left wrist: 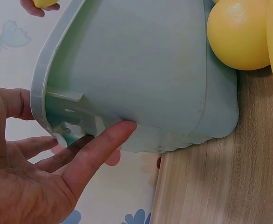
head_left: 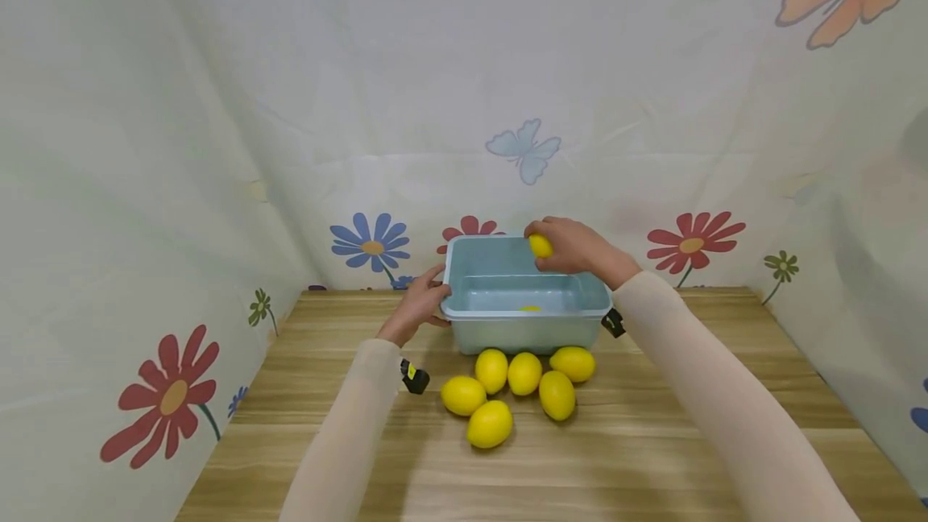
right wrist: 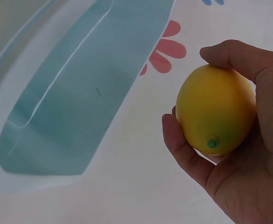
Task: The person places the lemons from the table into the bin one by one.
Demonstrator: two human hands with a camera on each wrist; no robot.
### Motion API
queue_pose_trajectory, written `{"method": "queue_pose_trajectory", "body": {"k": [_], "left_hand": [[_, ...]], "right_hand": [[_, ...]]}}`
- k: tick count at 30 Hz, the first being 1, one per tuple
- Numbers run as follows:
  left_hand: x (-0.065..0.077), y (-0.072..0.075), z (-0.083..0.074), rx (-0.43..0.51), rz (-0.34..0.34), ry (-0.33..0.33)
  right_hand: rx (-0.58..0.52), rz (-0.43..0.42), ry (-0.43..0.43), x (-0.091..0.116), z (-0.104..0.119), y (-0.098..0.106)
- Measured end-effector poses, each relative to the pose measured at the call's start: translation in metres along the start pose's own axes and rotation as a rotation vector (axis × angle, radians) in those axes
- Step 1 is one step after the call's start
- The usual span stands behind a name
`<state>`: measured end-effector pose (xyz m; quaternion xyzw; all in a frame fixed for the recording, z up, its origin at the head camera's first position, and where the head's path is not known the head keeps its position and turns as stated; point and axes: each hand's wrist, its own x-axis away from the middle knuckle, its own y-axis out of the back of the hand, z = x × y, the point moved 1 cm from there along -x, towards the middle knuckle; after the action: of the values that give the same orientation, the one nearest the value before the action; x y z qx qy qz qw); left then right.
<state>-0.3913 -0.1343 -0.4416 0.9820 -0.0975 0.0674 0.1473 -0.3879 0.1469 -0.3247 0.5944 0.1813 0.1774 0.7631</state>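
Yellow lemon (right wrist: 215,107) gripped between thumb and fingers of the right hand (head_left: 575,246), raised near the far rim of a pale-blue plastic tub (head_left: 525,334). Spread fingers of the left hand (head_left: 416,304) touch the tub's end, presumably steadying it; six lemons (head_left: 525,374) lie in front, probably for easy reach.

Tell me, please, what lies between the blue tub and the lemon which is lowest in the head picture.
Another lemon lies between the tub and that lowest lemon; the head view shows this.
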Motion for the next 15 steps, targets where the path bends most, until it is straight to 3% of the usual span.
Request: {"method": "queue_pose_trajectory", "body": {"k": [15], "left_hand": [[0.0,0.0,0.0,0.002,-0.002,0.002]], "right_hand": [[0.014,0.163,-0.092,-0.026,-0.016,-0.004]]}}
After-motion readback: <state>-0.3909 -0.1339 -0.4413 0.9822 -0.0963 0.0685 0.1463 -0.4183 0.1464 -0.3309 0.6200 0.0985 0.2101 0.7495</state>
